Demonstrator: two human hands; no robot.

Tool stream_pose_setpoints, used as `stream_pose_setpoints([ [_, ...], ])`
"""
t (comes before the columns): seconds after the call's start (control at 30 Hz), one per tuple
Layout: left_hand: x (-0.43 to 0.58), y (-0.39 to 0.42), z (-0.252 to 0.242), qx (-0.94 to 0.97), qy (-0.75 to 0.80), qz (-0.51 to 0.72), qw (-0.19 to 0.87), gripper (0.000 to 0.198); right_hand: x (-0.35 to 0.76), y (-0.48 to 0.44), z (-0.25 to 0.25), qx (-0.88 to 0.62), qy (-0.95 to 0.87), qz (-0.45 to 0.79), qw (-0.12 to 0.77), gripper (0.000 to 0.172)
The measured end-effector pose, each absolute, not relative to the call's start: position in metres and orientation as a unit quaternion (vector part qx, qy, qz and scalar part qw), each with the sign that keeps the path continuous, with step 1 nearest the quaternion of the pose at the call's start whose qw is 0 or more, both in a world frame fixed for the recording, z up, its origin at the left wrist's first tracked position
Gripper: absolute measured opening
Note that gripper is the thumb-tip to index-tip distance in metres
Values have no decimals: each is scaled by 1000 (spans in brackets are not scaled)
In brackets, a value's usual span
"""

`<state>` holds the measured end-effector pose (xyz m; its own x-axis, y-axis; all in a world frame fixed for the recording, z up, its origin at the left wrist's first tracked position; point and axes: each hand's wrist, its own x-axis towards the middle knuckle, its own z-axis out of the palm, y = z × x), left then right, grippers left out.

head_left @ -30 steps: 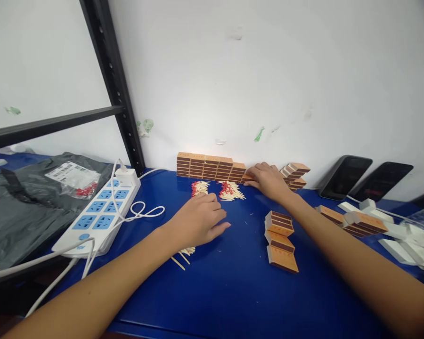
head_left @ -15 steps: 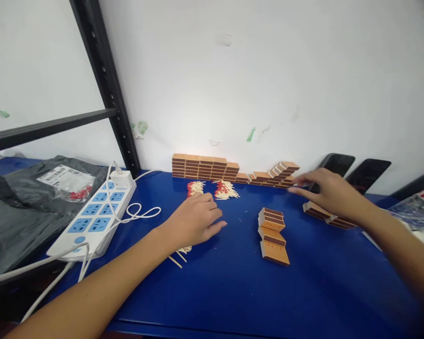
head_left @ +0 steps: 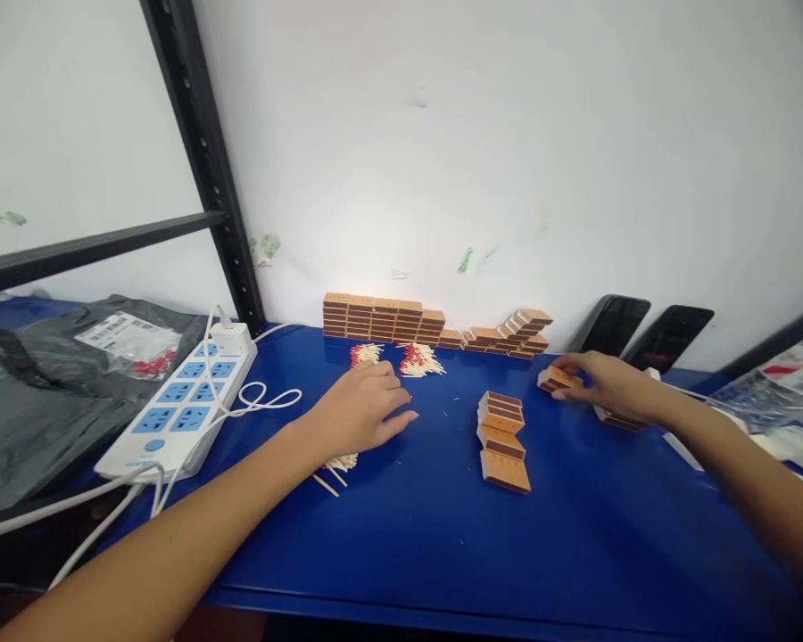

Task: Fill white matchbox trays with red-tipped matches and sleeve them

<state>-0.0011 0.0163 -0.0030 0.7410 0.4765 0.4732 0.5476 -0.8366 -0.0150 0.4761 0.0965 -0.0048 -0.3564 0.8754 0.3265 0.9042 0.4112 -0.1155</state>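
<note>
My right hand (head_left: 606, 382) has its thumb and fingers closed around a small orange matchbox stack (head_left: 554, 380) at the right of the blue table. Further matchboxes (head_left: 619, 419) lie beneath and behind that hand, partly covered. My left hand (head_left: 360, 406) rests palm down on the left, thumb apart and fingers loosely bent, with nothing seen in it. Loose matches (head_left: 340, 464) poke out from under its wrist. Beyond its fingers lie two piles of red-tipped matches, a left pile (head_left: 367, 355) and a right pile (head_left: 420, 359). Tilted matchboxes (head_left: 503, 441) form a row between my hands.
Stacked matchboxes (head_left: 381, 319) line the white wall, with a leaning group (head_left: 512, 333) to their right. Two dark phones, one (head_left: 614, 325) and another (head_left: 670, 337), lean there. A power strip (head_left: 180, 392) with white cables and a grey plastic bag (head_left: 60, 392) occupy the left.
My right hand has come down from above the boxes and closed on a matchbox stack, which has shifted slightly left. My left hand stays put. The view has turned slightly.
</note>
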Motion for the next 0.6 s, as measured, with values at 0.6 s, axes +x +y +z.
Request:
stream_pose_setpoints([
  [0.6,1,15,-8,-931,-277,-221,90,33,318,183,11,-487,-861,-84,116,42],
])
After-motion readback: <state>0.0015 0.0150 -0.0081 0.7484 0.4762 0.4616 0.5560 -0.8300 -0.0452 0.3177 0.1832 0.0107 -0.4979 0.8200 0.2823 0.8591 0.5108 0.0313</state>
